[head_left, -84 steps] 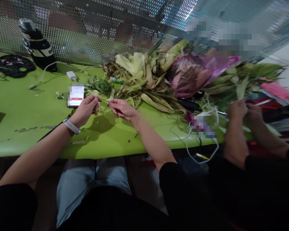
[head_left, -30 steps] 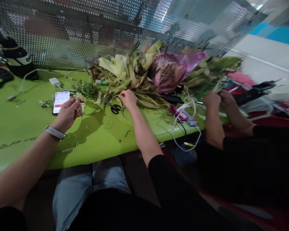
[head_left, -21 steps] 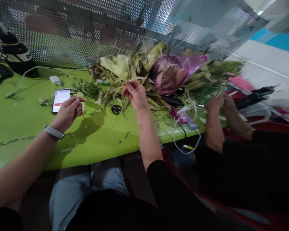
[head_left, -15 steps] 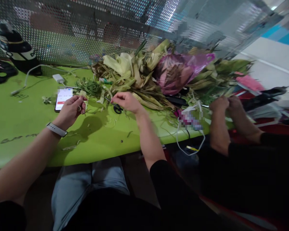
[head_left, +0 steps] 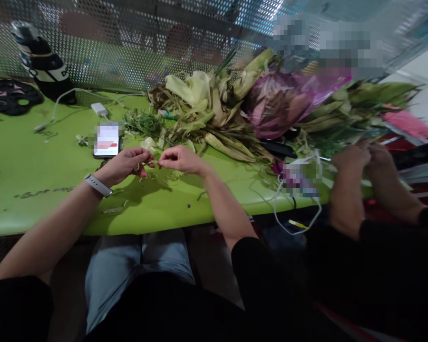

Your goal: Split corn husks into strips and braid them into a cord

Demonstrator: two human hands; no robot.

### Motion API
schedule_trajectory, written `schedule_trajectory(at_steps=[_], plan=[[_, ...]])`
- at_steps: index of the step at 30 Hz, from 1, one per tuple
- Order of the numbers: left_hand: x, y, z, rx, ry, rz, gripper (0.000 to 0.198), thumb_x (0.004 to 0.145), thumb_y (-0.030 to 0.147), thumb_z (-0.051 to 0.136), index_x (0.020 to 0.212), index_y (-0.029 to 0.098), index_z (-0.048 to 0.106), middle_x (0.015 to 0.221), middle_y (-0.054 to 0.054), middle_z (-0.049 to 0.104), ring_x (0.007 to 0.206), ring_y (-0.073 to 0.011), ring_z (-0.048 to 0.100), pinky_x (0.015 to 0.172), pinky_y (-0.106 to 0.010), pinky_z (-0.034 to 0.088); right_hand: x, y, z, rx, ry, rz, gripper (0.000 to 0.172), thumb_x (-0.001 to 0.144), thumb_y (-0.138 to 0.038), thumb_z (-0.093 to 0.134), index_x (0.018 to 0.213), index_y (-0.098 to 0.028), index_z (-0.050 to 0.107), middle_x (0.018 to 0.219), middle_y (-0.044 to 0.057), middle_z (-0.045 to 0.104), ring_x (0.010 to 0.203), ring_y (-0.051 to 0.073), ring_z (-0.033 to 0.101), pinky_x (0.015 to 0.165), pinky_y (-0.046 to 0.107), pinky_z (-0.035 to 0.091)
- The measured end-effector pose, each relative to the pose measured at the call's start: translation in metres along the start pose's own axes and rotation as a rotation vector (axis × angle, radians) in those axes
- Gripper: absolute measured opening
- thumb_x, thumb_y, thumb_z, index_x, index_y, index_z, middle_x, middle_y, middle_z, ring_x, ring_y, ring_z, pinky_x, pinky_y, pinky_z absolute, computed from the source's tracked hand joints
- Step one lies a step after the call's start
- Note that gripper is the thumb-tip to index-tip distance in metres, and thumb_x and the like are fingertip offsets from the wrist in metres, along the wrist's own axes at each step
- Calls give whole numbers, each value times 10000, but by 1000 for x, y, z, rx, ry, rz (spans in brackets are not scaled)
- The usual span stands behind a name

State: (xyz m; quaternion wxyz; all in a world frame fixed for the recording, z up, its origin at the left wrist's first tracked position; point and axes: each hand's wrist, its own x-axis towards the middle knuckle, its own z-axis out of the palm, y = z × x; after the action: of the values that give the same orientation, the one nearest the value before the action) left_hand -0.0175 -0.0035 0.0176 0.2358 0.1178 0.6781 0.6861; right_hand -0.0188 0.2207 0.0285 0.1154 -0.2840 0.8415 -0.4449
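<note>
My left hand (head_left: 125, 164) and my right hand (head_left: 180, 159) meet over the green table (head_left: 39, 190), both pinched on a thin pale strip of leaf (head_left: 153, 162) stretched between their fingertips. The left hand also cups a small woven leaf piece I can barely make out. A white watch band (head_left: 98, 185) is on my left wrist. A big pile of dried and green leaves (head_left: 207, 114) lies just beyond my hands.
A phone (head_left: 107, 140) lies left of the pile, with a white charger and cable (head_left: 100, 109) behind it. A pink plastic bag (head_left: 288, 102) sits in the leaves. Another person's two hands (head_left: 364, 159) work at the right. A perforated metal screen (head_left: 128, 47) backs the table.
My right hand reached into the leaf pile, lifted a strip, then came back to meet the left hand. The scissors seen earlier are now hidden. The view swung back to the left.
</note>
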Motion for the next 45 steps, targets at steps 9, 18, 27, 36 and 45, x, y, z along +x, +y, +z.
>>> schedule_trajectory(at_steps=[9, 18, 27, 36, 45], plan=[[-1, 2, -7, 60, -111, -69, 205, 890, 332, 726, 849, 134, 688, 731, -16, 653, 470, -58, 552, 455, -174, 455, -1, 9, -7, 141, 124, -40, 288, 828, -413, 705, 759, -140, 641, 598, -57, 456, 547, 68, 333, 519, 234, 252], [-4, 6, -10, 133, -177, -70, 254, 859, 389, 752, 910, 140, 742, 721, -30, 633, 557, -69, 532, 440, -158, 359, 4, 14, -4, 103, 323, -183, 470, 807, -624, 730, 793, -172, 601, 837, 6, 581, 637, 80, 443, 567, 226, 386], [-8, 5, 1, 141, -251, -113, 216, 831, 364, 759, 798, 155, 718, 712, -37, 622, 551, -82, 495, 442, -176, 328, 8, 6, 24, -1, 258, -57, 468, 960, -689, 450, 926, -222, 465, 768, -14, 599, 525, 81, 459, 507, 222, 341], [-10, 10, 6, 141, -266, -3, 179, 844, 308, 741, 783, 142, 709, 694, -54, 664, 576, -104, 566, 518, -201, 420, 10, 3, 29, -148, 446, -37, 531, 958, -735, 371, 906, -215, 464, 714, -21, 484, 636, 118, 432, 601, 262, 276], [-9, 2, 7, 59, -264, 14, 165, 841, 295, 717, 814, 133, 713, 775, -66, 674, 660, -117, 574, 612, -229, 454, 14, 8, 32, -130, 413, 37, 542, 935, -746, 422, 869, -210, 479, 641, -44, 424, 612, 119, 393, 607, 266, 249]])
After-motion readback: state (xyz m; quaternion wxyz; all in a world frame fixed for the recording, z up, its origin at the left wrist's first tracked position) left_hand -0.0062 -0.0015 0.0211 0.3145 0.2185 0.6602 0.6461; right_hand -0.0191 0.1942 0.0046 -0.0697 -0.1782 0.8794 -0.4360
